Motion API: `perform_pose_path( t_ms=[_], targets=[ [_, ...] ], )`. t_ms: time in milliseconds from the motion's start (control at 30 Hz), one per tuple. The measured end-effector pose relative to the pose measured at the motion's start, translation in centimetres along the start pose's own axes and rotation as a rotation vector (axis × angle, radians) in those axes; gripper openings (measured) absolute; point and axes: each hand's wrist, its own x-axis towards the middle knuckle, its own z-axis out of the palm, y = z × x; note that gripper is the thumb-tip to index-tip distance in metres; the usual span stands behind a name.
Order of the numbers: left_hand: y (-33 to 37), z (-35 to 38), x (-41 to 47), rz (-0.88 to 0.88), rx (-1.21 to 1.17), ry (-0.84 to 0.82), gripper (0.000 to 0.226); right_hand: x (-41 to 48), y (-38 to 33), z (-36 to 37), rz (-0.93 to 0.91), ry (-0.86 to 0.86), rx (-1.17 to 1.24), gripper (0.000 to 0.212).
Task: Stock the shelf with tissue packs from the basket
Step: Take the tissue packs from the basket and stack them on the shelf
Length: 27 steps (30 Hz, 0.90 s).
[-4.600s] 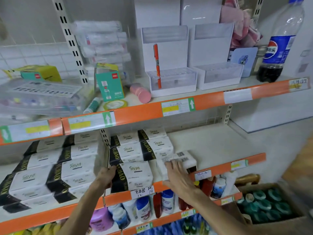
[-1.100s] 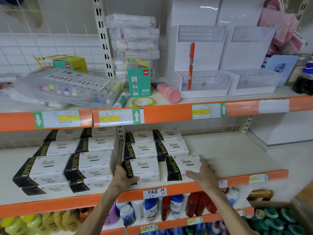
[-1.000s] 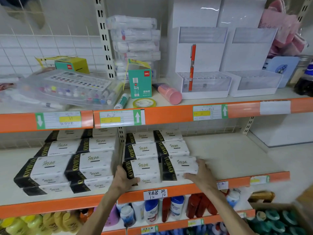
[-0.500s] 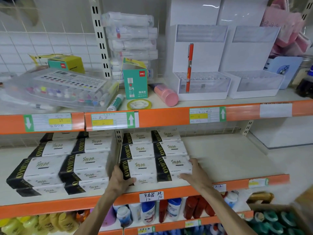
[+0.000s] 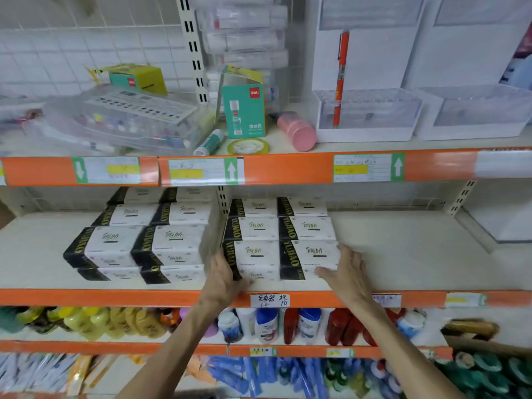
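Observation:
Black-and-white tissue packs lie in rows on the middle shelf [image 5: 403, 249]. The right-hand group is two packs wide. My left hand [image 5: 221, 279] presses flat against the left side of the front left pack [image 5: 256, 256]. My right hand [image 5: 347, 272] lies with fingers spread against the right side and front corner of the front right pack [image 5: 315, 254]. The two front packs touch each other and line up with the rows behind. A taller stack of packs [image 5: 172, 243] sits to the left. The basket is out of view.
The orange shelf lip [image 5: 316, 299] runs just under my wrists. The shelf above holds a teal glue box [image 5: 244, 110], a pink cylinder [image 5: 296, 131] and white display stands [image 5: 365, 110]. Bottles [image 5: 267, 323] fill the shelf below.
My right hand has slid the front right pack leftward until it sits against the front left pack. My left hand has stayed on the left pack's side.

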Motion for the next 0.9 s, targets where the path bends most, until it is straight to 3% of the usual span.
perform_pose_path(
  t_ms=[133,333,533,633,733,900],
  targets=[
    [0.2,-1.3,-3.2,0.169,0.159,0.028,0.071,-2.1,-2.6,1.7,-0.241,0.233,-0.029,0.052],
    [-1.2,-5.1,-4.8,0.234,0.214,-0.016,0.049,-4.4,-8.6,5.2,-0.507,0.137,0.009,0.038],
    [-3.9,-10.9,-6.3,0.322,0.372,0.148,0.059,-6.3,-15.7,9.2,-0.682,0.013,-0.028,0.041],
    [-7.2,-14.7,-6.9,0.272,0.526,0.215,0.061,-7.9,-20.2,11.7,-0.764,-0.02,-0.036,0.045],
    [-11.3,-19.1,-8.1,0.112,0.655,0.186,0.07,-10.3,-25.4,14.5,-0.828,-0.052,-0.052,0.048],
    [-19.4,-25.5,-11.0,-0.002,0.687,0.176,0.075,-15.0,-32.7,19.7,-0.884,-0.047,-0.134,0.051]
  ],
)
